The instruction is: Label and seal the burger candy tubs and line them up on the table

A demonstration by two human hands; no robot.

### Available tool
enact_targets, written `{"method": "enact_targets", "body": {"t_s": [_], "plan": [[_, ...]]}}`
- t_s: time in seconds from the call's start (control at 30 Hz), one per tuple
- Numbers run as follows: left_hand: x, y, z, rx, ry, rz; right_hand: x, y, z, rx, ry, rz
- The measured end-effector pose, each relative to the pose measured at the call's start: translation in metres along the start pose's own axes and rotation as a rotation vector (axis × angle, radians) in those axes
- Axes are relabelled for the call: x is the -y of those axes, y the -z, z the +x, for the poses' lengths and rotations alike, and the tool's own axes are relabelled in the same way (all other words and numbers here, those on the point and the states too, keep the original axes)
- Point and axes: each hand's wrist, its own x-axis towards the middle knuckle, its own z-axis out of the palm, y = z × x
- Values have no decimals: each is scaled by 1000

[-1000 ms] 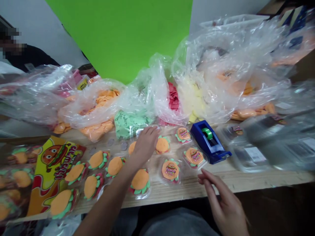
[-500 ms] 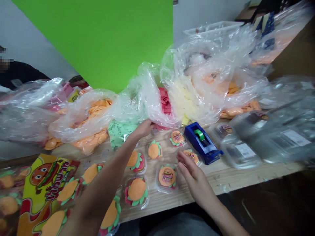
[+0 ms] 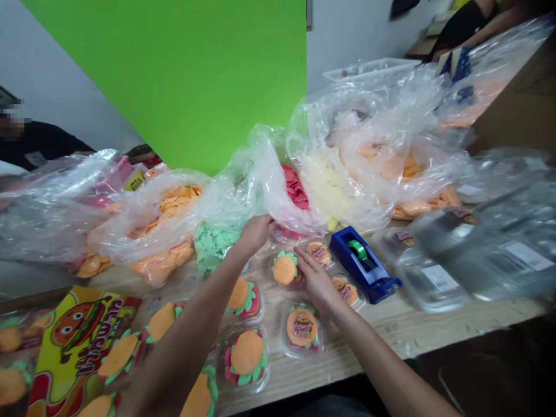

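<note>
Fingers of my left hand are curled onto the edge of a clear plastic bag, can't tell if they're really gripping, while my right hand spreads wide, a round burger candy tub just past its fingertips on the far right.

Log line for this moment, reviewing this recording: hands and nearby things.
left hand: at edge of clear plastic bag | right hand: open, over burger tub | nearby: blue tape dispenser
</note>
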Motion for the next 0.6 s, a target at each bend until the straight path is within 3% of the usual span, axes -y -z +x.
{"method": "enact_targets", "body": {"t_s": [0.27,0.43,0.53,0.6], "plan": [[-39,32,-61,-180,-103,-112,26,8,-45,88,-105,329],[-28,37,-79,-272,39,-541,37,7,-77,143,-181,449],[-24,33,-85,-206,176,-793,42,5,-96,151,-198,461],[-27,30,-90,-113,292,-1074,43,4,-106,151,-207,456]]}}
